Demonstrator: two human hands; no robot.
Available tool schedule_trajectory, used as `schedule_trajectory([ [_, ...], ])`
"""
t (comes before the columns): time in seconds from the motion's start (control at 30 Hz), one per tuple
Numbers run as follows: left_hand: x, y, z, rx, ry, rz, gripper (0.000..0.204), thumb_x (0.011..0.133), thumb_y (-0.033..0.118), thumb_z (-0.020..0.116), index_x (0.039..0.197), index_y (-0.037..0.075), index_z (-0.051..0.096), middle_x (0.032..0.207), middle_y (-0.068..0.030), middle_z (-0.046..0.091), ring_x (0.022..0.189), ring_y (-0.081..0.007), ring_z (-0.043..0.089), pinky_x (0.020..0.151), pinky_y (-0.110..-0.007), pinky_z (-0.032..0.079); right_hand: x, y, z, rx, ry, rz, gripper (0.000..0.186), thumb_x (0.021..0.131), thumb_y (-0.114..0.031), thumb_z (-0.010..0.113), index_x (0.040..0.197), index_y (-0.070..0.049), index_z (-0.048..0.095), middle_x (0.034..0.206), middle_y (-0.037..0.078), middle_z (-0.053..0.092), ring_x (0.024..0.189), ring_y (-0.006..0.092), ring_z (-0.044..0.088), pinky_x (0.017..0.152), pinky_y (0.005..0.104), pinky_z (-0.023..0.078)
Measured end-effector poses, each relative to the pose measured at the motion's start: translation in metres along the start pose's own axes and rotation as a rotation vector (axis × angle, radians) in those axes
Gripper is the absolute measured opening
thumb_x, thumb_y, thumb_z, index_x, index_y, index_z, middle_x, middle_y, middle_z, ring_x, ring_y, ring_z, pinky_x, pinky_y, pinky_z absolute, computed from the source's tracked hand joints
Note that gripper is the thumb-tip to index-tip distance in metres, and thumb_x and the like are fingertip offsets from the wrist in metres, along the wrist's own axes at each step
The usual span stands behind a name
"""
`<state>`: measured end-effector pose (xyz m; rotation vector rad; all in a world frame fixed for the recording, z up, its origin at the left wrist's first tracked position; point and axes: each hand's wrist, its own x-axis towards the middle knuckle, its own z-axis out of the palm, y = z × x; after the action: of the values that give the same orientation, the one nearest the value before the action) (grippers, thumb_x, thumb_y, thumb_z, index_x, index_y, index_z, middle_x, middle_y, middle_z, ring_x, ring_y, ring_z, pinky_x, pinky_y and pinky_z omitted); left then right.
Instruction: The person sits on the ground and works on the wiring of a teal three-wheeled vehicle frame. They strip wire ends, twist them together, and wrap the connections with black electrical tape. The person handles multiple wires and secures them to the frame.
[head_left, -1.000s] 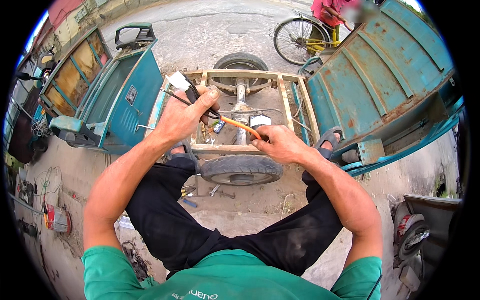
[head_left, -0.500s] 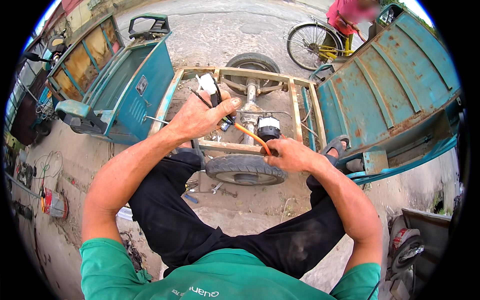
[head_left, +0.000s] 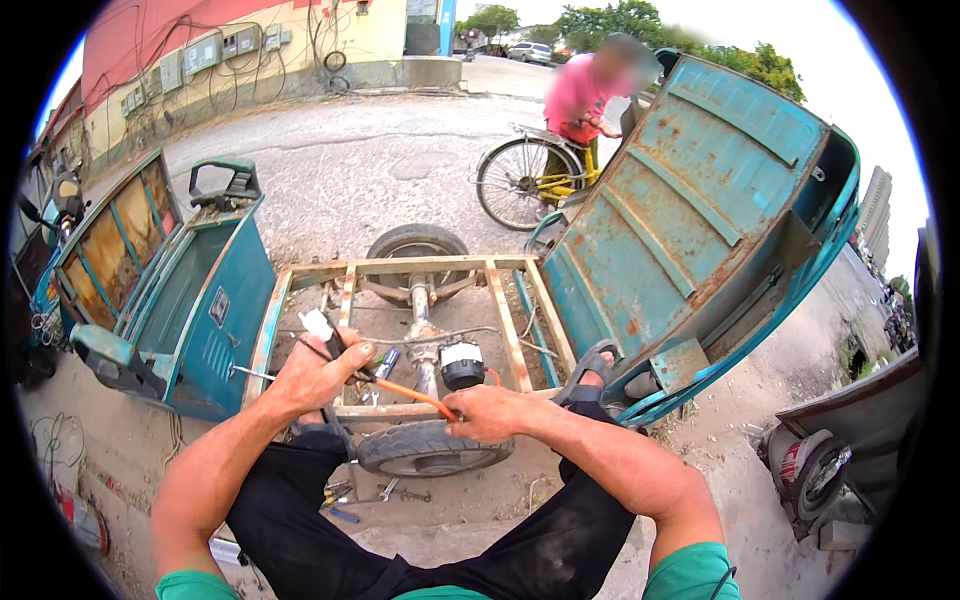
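My left hand (head_left: 318,375) is closed around a bundle of black cables, with a white plastic connector (head_left: 316,325) standing up above the fingers. From that bundle an orange cable (head_left: 410,393) stretches across to my right hand (head_left: 485,412), whose fingers pinch its other visible end. Both hands are over the near side of a bare metal vehicle frame (head_left: 500,320). Just beyond my right hand sits a black and white cylindrical motor unit (head_left: 462,366) by the axle (head_left: 421,300). Below the hands lies a near wheel (head_left: 435,449).
Teal body panels flank the frame: a box section (head_left: 215,320) left and a rusty tipped bed (head_left: 670,200) right. Hand tools (head_left: 388,489) lie on the ground. A person in pink (head_left: 580,100) stands beside a yellow bicycle (head_left: 545,185) on the road.
The view has tilted up, bringing the road and wall in. My hands still hold the cables, with the orange cable now straighter between them.
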<state>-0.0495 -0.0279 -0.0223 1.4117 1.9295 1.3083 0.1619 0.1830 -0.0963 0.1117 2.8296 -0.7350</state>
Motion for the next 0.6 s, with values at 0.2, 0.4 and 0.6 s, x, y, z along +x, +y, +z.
schedule_trajectory([
  [0.2, -0.007, 0.001, -0.001, -0.065, 0.044, -0.041, 0.037, 0.097, 0.034, 0.067, 0.089, -0.002, 0.071, 0.073, -0.0049, 0.067, 0.066, -0.0119, 0.06, 0.061, -0.032, 0.049, 0.005, -0.007, 0.0, 0.032, -0.054, 0.005, 0.037, 0.092, -0.032, 0.065, 0.115, -0.003, 0.066, 0.101, 0.023, 0.071, 0.099, 0.0414, 0.068, 0.087, 0.0489, 0.052],
  [0.4, -0.008, -0.002, 0.001, -0.005, -0.022, -0.026, 0.037, 0.099, 0.033, 0.065, 0.086, -0.001, 0.069, 0.074, -0.0051, 0.066, 0.066, -0.0126, 0.059, 0.061, -0.032, 0.05, -0.007, -0.014, 0.005, 0.048, -0.058, 0.02, 0.037, 0.094, -0.031, 0.064, 0.114, 0.0, 0.065, 0.1, 0.023, 0.07, 0.097, 0.0411, 0.068, 0.084, 0.0492, 0.051],
  [0.6, -0.009, -0.003, 0.003, -0.078, -0.01, -0.046, 0.032, 0.098, 0.031, 0.067, 0.09, 0.0, 0.071, 0.072, -0.0032, 0.065, 0.064, -0.0113, 0.058, 0.059, -0.031, 0.048, -0.006, -0.019, 0.0, 0.019, -0.084, 0.041, 0.037, 0.092, -0.031, 0.063, 0.112, 0.0, 0.065, 0.098, 0.024, 0.071, 0.097, 0.0416, 0.068, 0.084, 0.0494, 0.052],
])
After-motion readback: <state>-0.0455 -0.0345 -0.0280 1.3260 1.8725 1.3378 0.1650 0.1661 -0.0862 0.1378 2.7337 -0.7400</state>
